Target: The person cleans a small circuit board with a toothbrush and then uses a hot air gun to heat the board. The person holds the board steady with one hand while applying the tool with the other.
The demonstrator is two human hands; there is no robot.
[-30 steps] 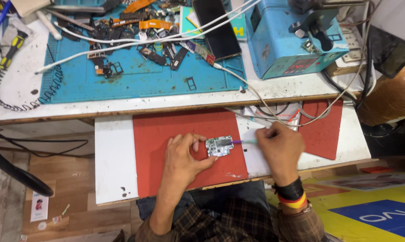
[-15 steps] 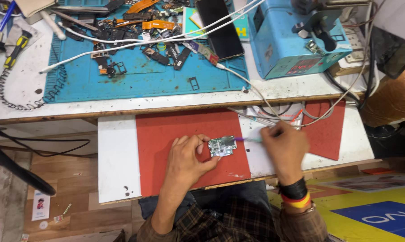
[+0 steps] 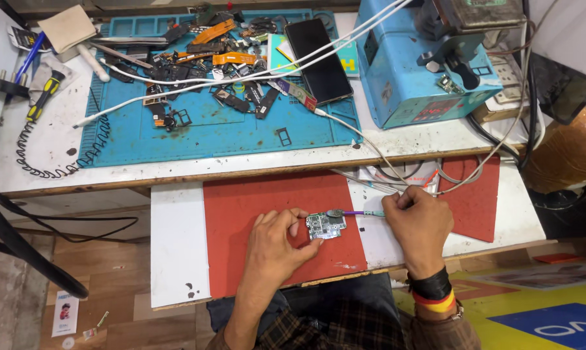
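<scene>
L hand (image 3: 276,243) pins small green circuit board (image 3: 326,226) flat on red rubber mat (image 3: 267,214), R hand (image 3: 420,223) at board's 3 o'clock clenched on thin purple-handled brush (image 3: 358,213), tip at board edge; prob. mid-cleaning, next needs steady light strokes.

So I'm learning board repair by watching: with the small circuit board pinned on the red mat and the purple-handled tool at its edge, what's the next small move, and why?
Probably a slight nudge of the purple-handled tool across the small circuit board. Its tip already sits at the board's upper right edge, gripped by the right hand, while the left hand steadies the board flat on the red mat.
</scene>
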